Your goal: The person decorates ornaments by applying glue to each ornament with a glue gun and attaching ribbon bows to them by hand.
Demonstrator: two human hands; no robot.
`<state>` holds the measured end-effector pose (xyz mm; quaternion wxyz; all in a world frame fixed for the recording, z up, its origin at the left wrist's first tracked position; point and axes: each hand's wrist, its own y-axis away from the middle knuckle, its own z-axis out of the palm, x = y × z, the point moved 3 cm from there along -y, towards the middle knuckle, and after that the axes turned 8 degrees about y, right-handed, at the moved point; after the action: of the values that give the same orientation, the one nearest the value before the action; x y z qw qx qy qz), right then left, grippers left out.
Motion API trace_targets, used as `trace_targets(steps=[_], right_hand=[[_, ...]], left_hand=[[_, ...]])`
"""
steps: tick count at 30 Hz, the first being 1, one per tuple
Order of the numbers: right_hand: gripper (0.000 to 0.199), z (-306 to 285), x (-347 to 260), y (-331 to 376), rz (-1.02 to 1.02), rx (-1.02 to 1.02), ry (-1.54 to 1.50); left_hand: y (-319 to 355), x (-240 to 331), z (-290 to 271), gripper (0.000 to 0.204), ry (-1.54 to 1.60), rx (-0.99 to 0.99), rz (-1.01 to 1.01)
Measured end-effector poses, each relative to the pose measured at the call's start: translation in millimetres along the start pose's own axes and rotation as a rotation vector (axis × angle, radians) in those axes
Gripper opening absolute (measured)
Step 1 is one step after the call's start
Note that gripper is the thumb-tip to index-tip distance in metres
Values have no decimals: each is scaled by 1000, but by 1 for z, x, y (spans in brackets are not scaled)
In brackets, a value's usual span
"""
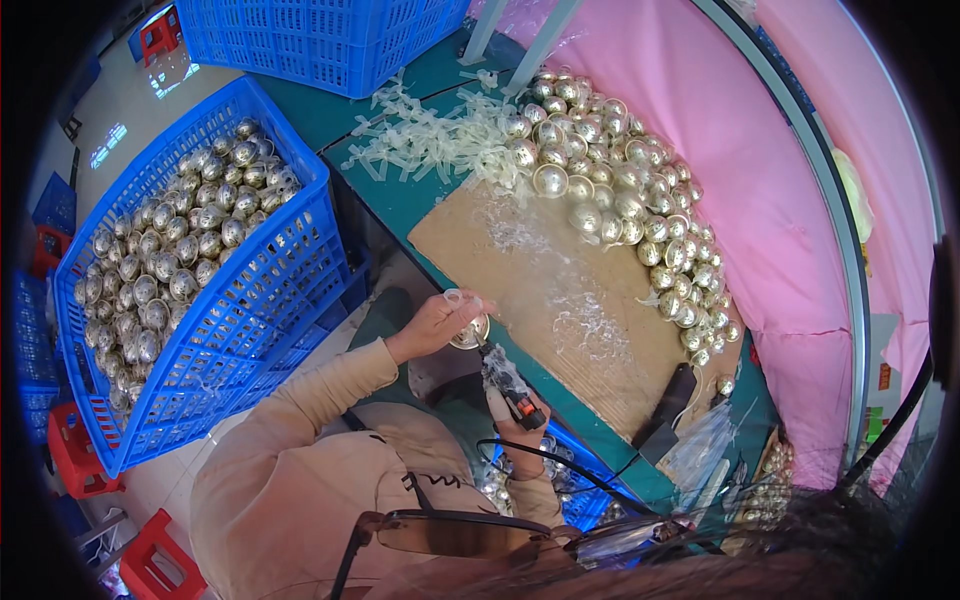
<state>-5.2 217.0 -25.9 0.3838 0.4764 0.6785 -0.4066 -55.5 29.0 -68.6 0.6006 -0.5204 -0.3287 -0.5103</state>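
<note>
My left hand (440,325) is closed on a silvery ball (466,336), held over the near edge of the green table (575,392). A pale translucent loop (458,297) shows at its fingers. From below, my right hand (518,425) grips a black corded hand tool (512,385) with orange marks and greyish stuff around its front. The tool's thin tip points at the ball, and I cannot tell whether they touch. Brown cardboard (480,240) with whitish stringy residue lies beyond my hands.
Silvery balls are heaped along the table's far right side (630,190), near translucent strips (430,135). More balls fill a large blue basket (240,270) at left. Another blue crate (330,40) stands behind. A black cord (580,470) crosses near my right hand. Red stools (160,560) stand lower left.
</note>
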Motion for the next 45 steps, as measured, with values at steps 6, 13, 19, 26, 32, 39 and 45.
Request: trace_targets(steps=[6,13,19,26,32,39,45], right_hand=[[19,1,8,2,94,-75,49],[20,-36,27,-9,64,225,39],[35,-79,52,-40,-75,341,911],[31,-75,13,-78,45,241,1010],[30,22,31,-220,-251,180,624],[23,62,56,-275,-21,149,782],[20,54,72,-267,-53,162,607]], left_hand=[[-1,0,-2,32,-33,6,-7],[2,5,-13,31,-54,110,-2],[8,11,-24,35,-32,154,-7],[16,16,-54,36,-26,236,19],[17,20,-63,37,-15,249,20],[28,24,-84,37,16,338,9],[28,25,-85,36,84,335,2]])
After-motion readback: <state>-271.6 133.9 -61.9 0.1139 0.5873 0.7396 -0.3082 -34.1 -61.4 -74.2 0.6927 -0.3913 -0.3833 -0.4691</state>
